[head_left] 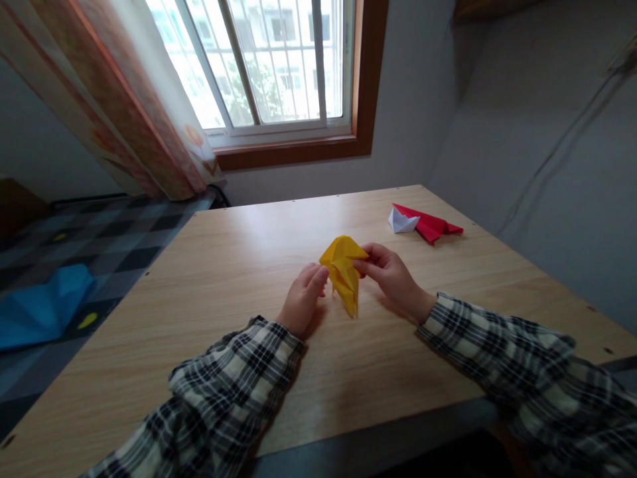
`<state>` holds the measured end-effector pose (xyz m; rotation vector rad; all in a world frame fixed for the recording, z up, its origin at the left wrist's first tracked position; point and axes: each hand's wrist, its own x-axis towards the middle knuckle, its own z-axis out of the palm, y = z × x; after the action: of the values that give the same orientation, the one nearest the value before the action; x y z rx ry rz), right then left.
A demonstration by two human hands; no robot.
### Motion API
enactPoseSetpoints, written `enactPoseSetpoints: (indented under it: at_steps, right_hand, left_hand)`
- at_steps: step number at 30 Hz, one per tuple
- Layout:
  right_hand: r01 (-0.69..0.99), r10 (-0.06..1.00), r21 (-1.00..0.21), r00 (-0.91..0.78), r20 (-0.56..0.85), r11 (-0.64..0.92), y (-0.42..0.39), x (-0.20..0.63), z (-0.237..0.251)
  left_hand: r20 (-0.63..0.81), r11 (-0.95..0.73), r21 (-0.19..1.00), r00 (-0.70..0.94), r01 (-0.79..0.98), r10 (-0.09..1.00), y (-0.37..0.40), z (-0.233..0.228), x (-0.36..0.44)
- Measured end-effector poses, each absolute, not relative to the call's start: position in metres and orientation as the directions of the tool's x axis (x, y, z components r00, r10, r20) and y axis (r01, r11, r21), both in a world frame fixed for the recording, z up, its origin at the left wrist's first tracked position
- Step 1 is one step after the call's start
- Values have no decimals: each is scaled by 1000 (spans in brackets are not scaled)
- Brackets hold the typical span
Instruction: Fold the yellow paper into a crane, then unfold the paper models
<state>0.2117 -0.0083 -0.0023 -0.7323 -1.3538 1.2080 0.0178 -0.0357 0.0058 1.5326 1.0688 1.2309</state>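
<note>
A yellow folded-paper figure is held up between my two hands, just over the wooden table. Its top spreads wide and its lower part narrows to points. My right hand pinches the right corner of the paper between thumb and fingers. On the other side, my left hand has its thumb and fingers closed at the left edge of the figure. The fingers behind the paper are partly hidden.
The light wooden table carries a red paper plane and a small white paper boat at the far right. Blue folded paper lies on a checked cloth at left. A window and curtain are behind.
</note>
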Motion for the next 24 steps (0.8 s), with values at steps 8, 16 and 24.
enactPoseSetpoints:
  at_steps: [8,16,24]
  right_hand:
    - [-197,898,-938,-287,334,286,-12,211,-4]
    - [-125,909,-937,-229,348,327,-10,213,-6]
    - [69,878,-895,-244,412,440,-13,213,-4]
  left_hand:
    - [148,-158,987,318,7,936,-40,11,26]
    - [65,-47,996,259,-76,964,-39,4,25]
    - [-13,30,991,131,-129,991,-38,7,27]
